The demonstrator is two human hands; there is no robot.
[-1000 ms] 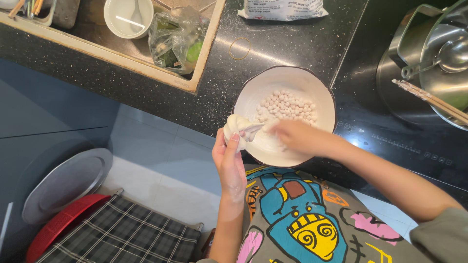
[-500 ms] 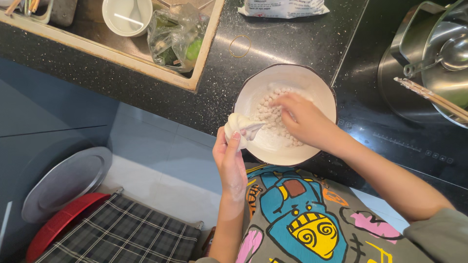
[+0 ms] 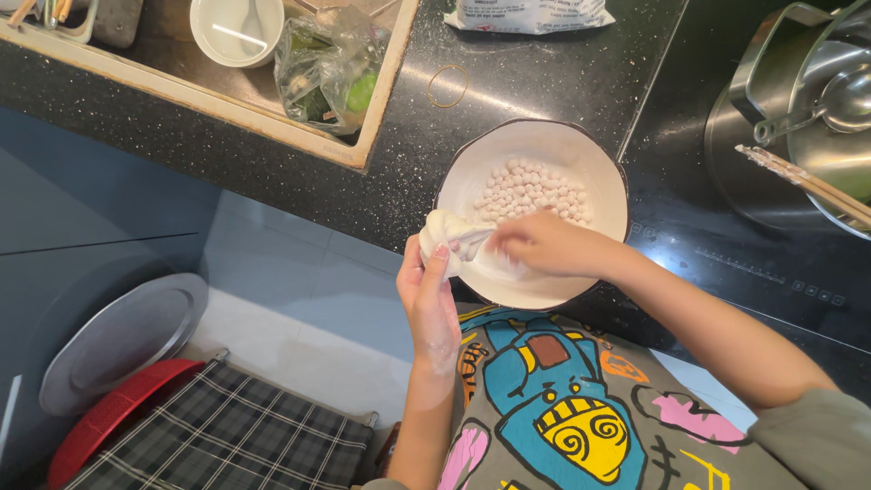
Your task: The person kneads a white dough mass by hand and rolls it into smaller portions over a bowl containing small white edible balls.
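Observation:
A white bowl with a dark rim stands at the front edge of the black speckled counter and holds several small white dough balls. My left hand holds a lump of white dough at the bowl's near left rim. My right hand reaches over the bowl's near side, and its fingers pinch the end of that dough lump.
A sink at the left holds a white bowl with a spoon and a plastic bag of greens. A rubber band and a white packet lie on the counter. Steel pots stand at the right. A bin lid is on the floor.
My right hand has drawn back from over the dough balls in the bowl to the dough lump held in my left hand. The left hand stays put.

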